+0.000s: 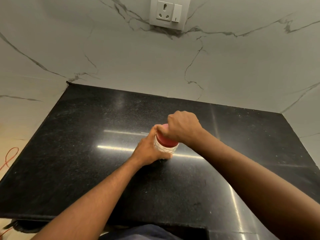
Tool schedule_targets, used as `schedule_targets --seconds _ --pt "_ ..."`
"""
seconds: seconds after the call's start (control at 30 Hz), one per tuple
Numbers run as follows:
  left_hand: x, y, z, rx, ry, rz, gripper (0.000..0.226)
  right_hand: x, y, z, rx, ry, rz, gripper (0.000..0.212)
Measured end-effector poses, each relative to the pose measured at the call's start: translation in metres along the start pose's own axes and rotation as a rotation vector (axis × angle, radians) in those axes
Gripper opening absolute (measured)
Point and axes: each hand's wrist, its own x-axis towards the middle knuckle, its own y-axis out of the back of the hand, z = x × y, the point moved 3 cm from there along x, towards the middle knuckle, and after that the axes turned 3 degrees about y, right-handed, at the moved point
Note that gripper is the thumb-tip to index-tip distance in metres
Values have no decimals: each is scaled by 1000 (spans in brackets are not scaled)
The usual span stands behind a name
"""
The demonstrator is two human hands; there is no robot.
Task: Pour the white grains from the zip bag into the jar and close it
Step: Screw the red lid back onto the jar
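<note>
A small jar (166, 148) with a white patterned body stands upright near the middle of the black counter (86, 153). A red lid (167, 141) sits on top of it. My left hand (149, 151) wraps around the jar's body from the left. My right hand (181, 129) grips the far side of the red lid from above, fingers curled over its edge. No zip bag shows in this view. The jar's contents are hidden by the lid and my hands.
A marble wall (121, 58) rises behind the counter, with a white socket and switch plate (169, 13) high up. An orange cable (10, 156) lies on the floor to the left. The counter's near edge has a step at the lower right.
</note>
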Motion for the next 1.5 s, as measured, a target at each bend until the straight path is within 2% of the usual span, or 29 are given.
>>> schedule_targets --seconds 0.1,0.17,0.2,0.23,0.27,0.3,0.37,0.43,0.5,0.6,0.63,0.7,0.73,0.8,0.87,0.97,1.07,1.17,1.23,1.3,1.33,1.4,1.43,1.5 --pt "-1 0 -2 -9 6 -8 93 5 3 15 60 -75 -29 51" --pt "-1 0 -3 -14 14 -5 97 1 7 21 192 79 -141 32" --pt "-1 0 -2 -11 23 -6 101 -3 9 19 245 196 -257 47" --pt "-2 0 0 -5 34 -6 103 -8 8 15 294 300 -352 70" --pt "-2 -1 1 3 37 -1 101 -13 5 10 289 360 -386 82" --pt "-2 0 2 5 31 5 96 -16 3 5 242 389 -348 84" --pt "-3 0 2 9 18 9 93 -13 -3 1 149 390 -170 72" --pt "-2 -1 1 15 19 8 91 -6 -5 2 148 251 -58 58" --pt "-1 -1 2 10 17 13 95 3 -9 3 130 82 -46 68" --pt "-3 1 5 1 -8 -4 101 6 -13 12 57 -31 -71 80" --pt "-3 1 4 0 -8 -10 102 5 -13 16 92 -4 -69 80" --pt "-3 2 4 7 -10 -11 100 0 -14 21 275 143 -166 61" --pt "-3 2 3 12 -12 -10 102 -4 -13 21 347 246 -284 66" --pt "-3 1 1 23 -21 -4 102 -12 -14 19 326 378 -398 96" --pt "-2 1 0 32 -23 18 95 -14 -12 14 235 402 -284 92" --pt "-2 1 0 53 -17 30 94 -10 -9 12 200 357 -113 80" --pt "-2 0 -1 77 -3 52 88 -8 -14 7 197 162 -10 64" --pt "-1 -2 -2 89 -11 63 88 -7 -22 -1 179 -52 0 69" --pt "0 -3 -5 77 -10 61 90 -5 -19 1 114 -98 -7 76" --pt "0 -1 -6 65 -18 58 92 -5 -14 6 100 12 -68 75" --pt "-1 -1 -5 69 -21 61 94 -6 -12 8 165 117 -156 72" --pt "-1 -1 -4 83 -16 60 104 -12 -8 8 268 300 -315 92" --pt "0 -1 -5 80 -16 59 103 -15 -7 8 244 343 -305 94" --pt "-1 -2 -4 75 -15 59 98 -13 -6 5 178 352 -173 83"
